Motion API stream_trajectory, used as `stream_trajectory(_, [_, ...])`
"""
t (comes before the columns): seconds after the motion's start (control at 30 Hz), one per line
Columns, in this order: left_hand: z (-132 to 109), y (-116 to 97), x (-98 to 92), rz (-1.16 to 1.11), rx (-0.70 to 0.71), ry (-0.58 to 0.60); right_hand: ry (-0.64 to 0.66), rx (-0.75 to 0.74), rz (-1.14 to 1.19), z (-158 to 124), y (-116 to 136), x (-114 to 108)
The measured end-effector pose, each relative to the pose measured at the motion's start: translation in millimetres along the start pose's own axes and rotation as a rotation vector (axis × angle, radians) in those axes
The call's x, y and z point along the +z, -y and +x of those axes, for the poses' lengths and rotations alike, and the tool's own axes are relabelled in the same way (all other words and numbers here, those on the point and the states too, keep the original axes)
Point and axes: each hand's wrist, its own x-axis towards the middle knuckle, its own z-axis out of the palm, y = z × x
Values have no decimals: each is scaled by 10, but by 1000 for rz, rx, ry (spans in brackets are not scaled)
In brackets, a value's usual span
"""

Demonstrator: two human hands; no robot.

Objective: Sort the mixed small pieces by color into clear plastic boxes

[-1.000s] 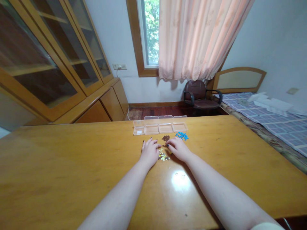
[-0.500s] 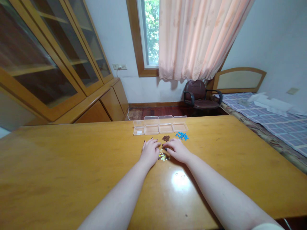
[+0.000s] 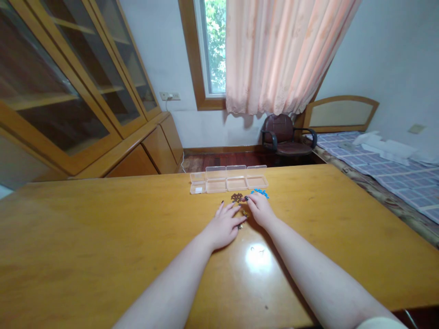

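Observation:
My left hand (image 3: 222,228) lies palm down with its fingers spread over the pile of small yellow and pale pieces (image 3: 240,226), hiding most of them. At the right edge of the small brown pieces (image 3: 236,197) is my right hand (image 3: 261,211), its thumb and fingers drawn together. Whatever may be between those fingertips is too small to make out. Small blue pieces (image 3: 260,192) lie just beyond the right hand, which partly covers them. Behind the piles stands a row of clear plastic boxes (image 3: 216,186) with their lids raised.
All of this rests on a wooden table (image 3: 103,237). Two tiny bits (image 3: 258,250) lie in the bright reflection nearer me. Past the far edge are an office chair (image 3: 283,135), a cabinet on the left (image 3: 161,141) and a bed on the right (image 3: 387,169).
My left hand has moved right, over the yellow and pale pieces, with its fingers spread. My right hand has shifted slightly forward to the brown pieces and its fingers have closed together.

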Motion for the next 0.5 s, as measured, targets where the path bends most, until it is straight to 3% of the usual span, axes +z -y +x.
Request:
stream_trajectory(0.23, [-12,-6,-52,37,-51,0,-10,-34,95,-5,-12,-8])
stream_trajectory(0.5, [-34,-32,-170,129,-144,-85,271,-93,300,-47,2,-79])
